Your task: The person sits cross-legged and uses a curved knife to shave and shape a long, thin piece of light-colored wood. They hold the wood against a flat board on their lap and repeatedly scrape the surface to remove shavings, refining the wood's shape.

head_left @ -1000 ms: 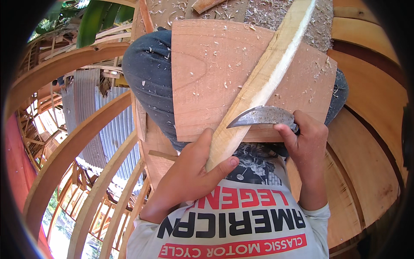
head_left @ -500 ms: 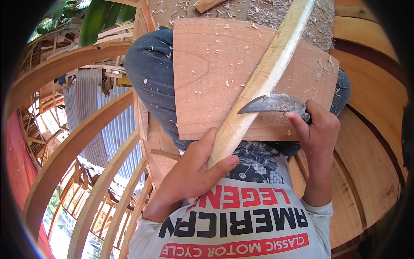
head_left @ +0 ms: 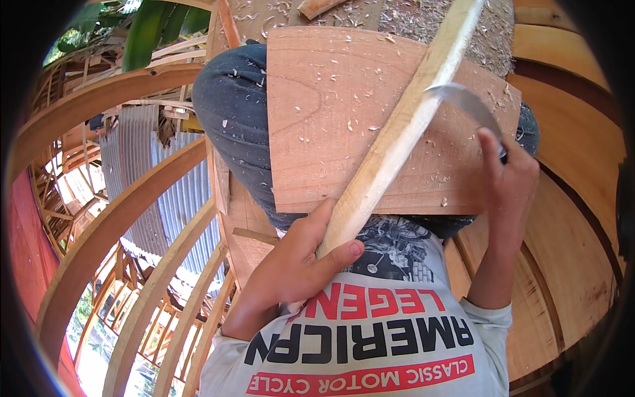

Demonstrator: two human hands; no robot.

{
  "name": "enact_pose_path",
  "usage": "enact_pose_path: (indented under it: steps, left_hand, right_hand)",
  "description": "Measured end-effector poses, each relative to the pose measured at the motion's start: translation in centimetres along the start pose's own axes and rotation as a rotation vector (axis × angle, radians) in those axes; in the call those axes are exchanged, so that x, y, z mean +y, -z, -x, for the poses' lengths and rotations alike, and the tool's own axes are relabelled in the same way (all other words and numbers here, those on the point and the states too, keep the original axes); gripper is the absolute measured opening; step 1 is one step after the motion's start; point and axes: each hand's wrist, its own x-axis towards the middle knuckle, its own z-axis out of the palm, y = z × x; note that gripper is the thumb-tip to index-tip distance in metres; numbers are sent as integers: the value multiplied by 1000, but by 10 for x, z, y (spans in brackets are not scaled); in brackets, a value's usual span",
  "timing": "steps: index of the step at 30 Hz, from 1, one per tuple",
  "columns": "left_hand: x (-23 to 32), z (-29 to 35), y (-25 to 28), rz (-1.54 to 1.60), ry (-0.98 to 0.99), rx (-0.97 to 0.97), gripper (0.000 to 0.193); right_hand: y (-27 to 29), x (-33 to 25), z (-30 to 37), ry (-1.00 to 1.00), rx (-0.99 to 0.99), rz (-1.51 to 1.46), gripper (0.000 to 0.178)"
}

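head view, looking straight down over a seated lap. left hand (head_left: 297,264) wrapped around the near end of a long pale wooden slat (head_left: 397,132), thumb pressed along its underside, fingers closed over the top. slat running up and to the right, lying diagonally across a flat reddish wooden board (head_left: 317,132) that rests on the knees. right hand (head_left: 512,178) clenched on the handle of a curved steel blade (head_left: 466,106), handle itself hidden inside the fist; blade arching up and left from the fist, its tip meeting the right edge of the slat near the board's upper right part. pale wood shavings (head_left: 370,126) scattered over the board, more heaped on the ground beyond its far edge. dark denim-clad knee (head_left: 231,112) showing to the left of the board. grey t-shirt (head_left: 370,344) with red and black print filling the bottom of the frame. curved timber ribs (head_left: 132,218) sweeping down the left side, corrugated metal sheet (head_left: 152,172) visible between them, green leaves (head_left: 152,26) at the upper left. broad curved planks (head_left: 569,264) on the right.
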Motion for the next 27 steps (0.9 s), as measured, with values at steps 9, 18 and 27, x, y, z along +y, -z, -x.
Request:
enact_pose_path:
  steps: [9, 18, 27]
  left_hand:
    - [-19, -2, -4, 206, -22, -125, 70]
    - [-12, -7, -15, 293, -42, -125, 52]
    - [-22, -9, -19, 342, -33, -150, 51]
  right_hand:
    - [18, 17, 14, -104, -102, -239, 53]
    - [8, -27, 47, 264, -330, -270, 51]
    - [6, -6, 19, 256, -129, -62, 57]
